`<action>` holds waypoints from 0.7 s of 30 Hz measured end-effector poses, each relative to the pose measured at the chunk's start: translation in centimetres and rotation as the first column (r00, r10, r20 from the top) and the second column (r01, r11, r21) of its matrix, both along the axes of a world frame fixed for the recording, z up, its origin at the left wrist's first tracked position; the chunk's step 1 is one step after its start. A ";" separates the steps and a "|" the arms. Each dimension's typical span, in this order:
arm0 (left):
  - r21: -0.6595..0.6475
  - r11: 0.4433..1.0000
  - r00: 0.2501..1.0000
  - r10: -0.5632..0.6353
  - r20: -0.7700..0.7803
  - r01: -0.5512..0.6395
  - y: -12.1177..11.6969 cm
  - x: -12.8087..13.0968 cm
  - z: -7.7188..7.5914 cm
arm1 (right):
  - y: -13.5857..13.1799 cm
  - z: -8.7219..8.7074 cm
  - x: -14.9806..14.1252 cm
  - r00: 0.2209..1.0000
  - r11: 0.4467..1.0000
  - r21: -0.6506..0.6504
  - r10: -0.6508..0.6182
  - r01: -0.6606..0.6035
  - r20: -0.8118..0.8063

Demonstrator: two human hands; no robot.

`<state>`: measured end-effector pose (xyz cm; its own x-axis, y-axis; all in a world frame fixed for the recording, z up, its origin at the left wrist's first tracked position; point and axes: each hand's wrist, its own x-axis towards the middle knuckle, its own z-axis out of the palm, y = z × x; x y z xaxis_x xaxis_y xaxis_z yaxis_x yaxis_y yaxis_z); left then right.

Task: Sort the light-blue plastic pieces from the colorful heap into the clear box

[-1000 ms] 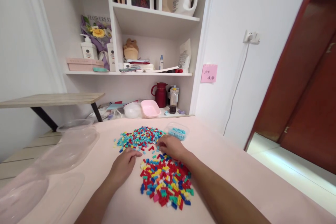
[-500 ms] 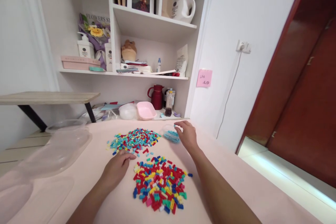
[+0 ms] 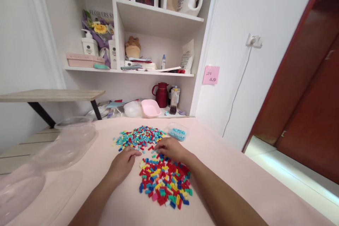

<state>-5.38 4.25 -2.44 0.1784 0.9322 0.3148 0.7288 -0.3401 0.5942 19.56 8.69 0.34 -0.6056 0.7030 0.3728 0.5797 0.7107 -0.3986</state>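
Note:
Two piles of small coloured building bricks lie on the pink tabletop. The far pile [image 3: 141, 136] is mostly light blue, and the near pile [image 3: 165, 182] mixes red, yellow, blue and green. My right hand [image 3: 172, 149] reaches over the far edge of the near pile, fingers bent down toward a few loose bricks between the piles; its fingertips are partly hidden and I see no brick in them. My left hand [image 3: 123, 164] rests on the table at the piles' left, fingers loosely extended, holding nothing visible. Behind my right hand stands a clear plastic container [image 3: 178, 132] with light blue bricks in it.
Clear plastic containers and lids [image 3: 66, 148] lie at the left. Beyond the table's far edge are a pink basin [image 3: 150, 108], a red jug [image 3: 161, 94] and a bottle [image 3: 174, 101], beneath a white shelf unit [image 3: 156, 73]. A wooden rack [image 3: 53, 95] stands at the left.
My right hand has moved from the clear container, where it held a small light blue piece, left and nearer to the loose bricks between the piles. My left hand stays nearly in place.

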 end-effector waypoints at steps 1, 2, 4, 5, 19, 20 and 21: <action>0.001 1.000 1.000 0.000 0.001 0.000 0.0 0.0 0.0 | -0.1 -0.1 -0.2 1.000 1.000 -0.003 0.000 0.001 0.027; 0.001 1.000 1.000 0.000 0.002 0.000 -0.1 0.0 0.1 | -0.1 -0.2 -0.2 0.999 1.000 -0.003 -0.013 0.013 0.045; 0.001 1.000 1.000 -0.002 0.003 0.002 -0.1 0.1 0.1 | 0.0 -0.4 -0.3 0.997 0.999 0.004 -0.048 0.047 0.061; 0.002 1.000 1.000 -0.003 0.005 0.003 -0.1 0.1 0.1 | 0.1 -0.4 -0.3 0.996 0.998 0.006 -0.055 0.055 0.067; 0.004 1.000 1.000 0.004 0.009 -0.004 -0.2 0.2 0.5 | 0.0 -0.3 -0.8 0.978 0.991 0.010 -0.132 0.132 0.162; 0.004 1.000 1.000 0.006 0.009 -0.006 -0.3 0.2 0.5 | -0.1 -0.2 -0.8 0.976 0.990 0.010 -0.141 0.141 0.165; 0.003 1.000 1.000 0.008 0.008 -0.008 -0.3 0.2 0.5 | -0.2 -0.1 -0.9 0.974 0.988 0.008 -0.151 0.152 0.168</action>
<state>-5.19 3.99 -1.93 0.1682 0.9327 0.3190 0.7268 -0.3360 0.5991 18.67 8.46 0.28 -0.5452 0.7932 0.2712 0.7395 0.6074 -0.2900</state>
